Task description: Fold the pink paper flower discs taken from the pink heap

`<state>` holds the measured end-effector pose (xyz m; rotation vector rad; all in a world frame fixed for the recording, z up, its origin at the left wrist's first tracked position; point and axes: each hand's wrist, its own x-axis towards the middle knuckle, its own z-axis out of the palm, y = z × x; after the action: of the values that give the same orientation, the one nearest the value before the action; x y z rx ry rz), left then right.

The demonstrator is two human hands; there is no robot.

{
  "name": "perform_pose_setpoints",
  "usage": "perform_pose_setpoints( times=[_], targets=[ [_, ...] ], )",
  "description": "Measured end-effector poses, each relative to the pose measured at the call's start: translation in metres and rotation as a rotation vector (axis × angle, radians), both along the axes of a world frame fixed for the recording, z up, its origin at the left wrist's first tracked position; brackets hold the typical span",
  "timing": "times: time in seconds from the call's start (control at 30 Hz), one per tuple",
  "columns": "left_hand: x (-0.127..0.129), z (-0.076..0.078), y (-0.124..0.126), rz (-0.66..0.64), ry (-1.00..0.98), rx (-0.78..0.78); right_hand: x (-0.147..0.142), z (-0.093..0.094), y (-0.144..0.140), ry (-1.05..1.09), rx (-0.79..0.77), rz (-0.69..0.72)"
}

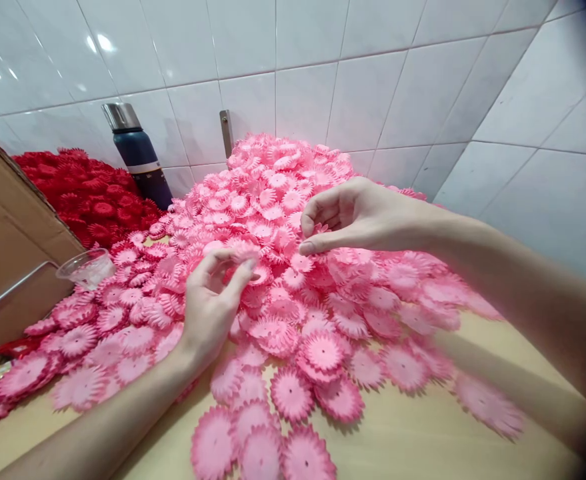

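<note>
A big heap of pink fabric flower-petal discs [273, 200] with fringed edges spreads over the table, many with a small dark hole in the middle. My left hand [213, 300] is at the heap's front, pinching a pale pink petal disc [246, 251] between thumb and fingers. To its right and a little higher, my right hand [355, 217] hovers over the heap with fingers curled and thumb and index tips close together. A bit of pink shows inside that grip, but I cannot make out whether it is held or lies behind.
Red petal discs [100, 193] are piled at the back left, beside a dark blue bottle [140, 150]. A clear plastic cup [87, 268] and a cardboard box [17, 220] stand at the left. White tiled wall [303, 40] closes off the back and right of the table [397, 433].
</note>
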<state>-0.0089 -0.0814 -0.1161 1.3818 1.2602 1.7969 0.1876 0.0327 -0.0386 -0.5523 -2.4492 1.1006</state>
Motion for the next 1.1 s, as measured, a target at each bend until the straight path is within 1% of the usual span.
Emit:
perform_pose_setpoints(
  times=[0.07,0.13,0.23,0.3,0.47,0.6,0.73,0.83,0.9,1.0,1.1],
  targets=[
    [0.004,0.002,-0.002,-0.006,0.047,0.0,-0.001,0.0,-0.001,0.001,-0.019,0.036],
    [0.007,0.003,-0.004,-0.006,0.078,0.011,-0.004,-0.001,-0.005,-0.022,-0.003,0.056],
    [0.008,0.002,-0.004,-0.035,0.079,0.021,-0.011,-0.005,-0.012,-0.073,0.06,0.045],
    [0.006,0.0,-0.003,-0.053,0.085,0.012,-0.014,-0.009,-0.017,-0.078,0.057,0.048],
    [0.005,0.001,-0.004,-0.099,0.107,-0.015,-0.022,-0.02,-0.023,-0.032,0.036,0.097],
    [0.004,0.004,-0.007,-0.097,0.158,-0.034,-0.028,-0.026,-0.026,0.007,0.055,0.109],
    [0.005,0.002,-0.006,-0.112,0.106,-0.073,-0.032,-0.028,-0.031,0.07,0.083,0.129],
    [0.005,0.0,-0.005,-0.13,0.076,-0.059,-0.035,-0.03,-0.032,0.111,0.095,0.11],
    [0.004,-0.001,-0.005,-0.118,0.09,-0.039,-0.036,-0.032,-0.032,0.145,0.1,0.083],
    [0.003,0.0,-0.005,-0.106,0.133,-0.031,-0.038,-0.033,-0.031,0.163,0.076,0.056],
    [0.002,0.002,-0.005,-0.114,0.145,-0.028,-0.038,-0.034,-0.029,0.16,-0.01,0.068]
  ],
)
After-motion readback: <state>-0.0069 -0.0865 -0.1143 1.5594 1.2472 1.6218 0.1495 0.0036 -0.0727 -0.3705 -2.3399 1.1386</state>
